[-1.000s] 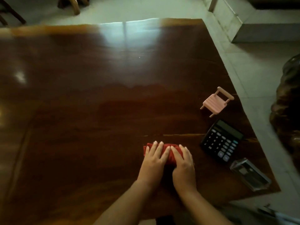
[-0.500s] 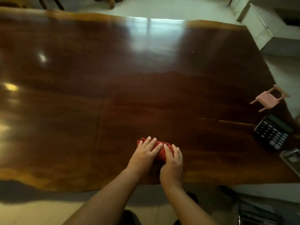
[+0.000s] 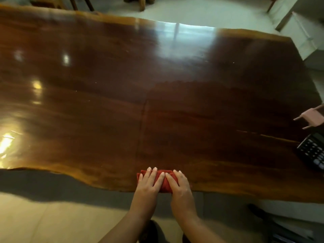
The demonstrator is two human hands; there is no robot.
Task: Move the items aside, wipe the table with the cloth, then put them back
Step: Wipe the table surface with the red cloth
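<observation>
A folded red cloth (image 3: pixel 165 183) lies at the near edge of the dark glossy wooden table (image 3: pixel 157 106). My left hand (image 3: pixel 149 185) and my right hand (image 3: pixel 180 188) press flat on it side by side, fingers straight. A small pink toy chair (image 3: pixel 312 118) lies at the table's right side, cut off by the frame edge. Just nearer than it sits a black calculator (image 3: pixel 313 151), also partly out of frame.
The table's near edge is wavy and runs close under my hands. Pale tiled floor lies below it. Wooden chair legs (image 3: pixel 82 4) stand beyond the far edge. A white step or ledge (image 3: pixel 298 32) is at the far right.
Both hands slid the red cloth left and toward the near edge. The view swung left, so the chair and calculator shifted to the right border and the clear box left the frame.
</observation>
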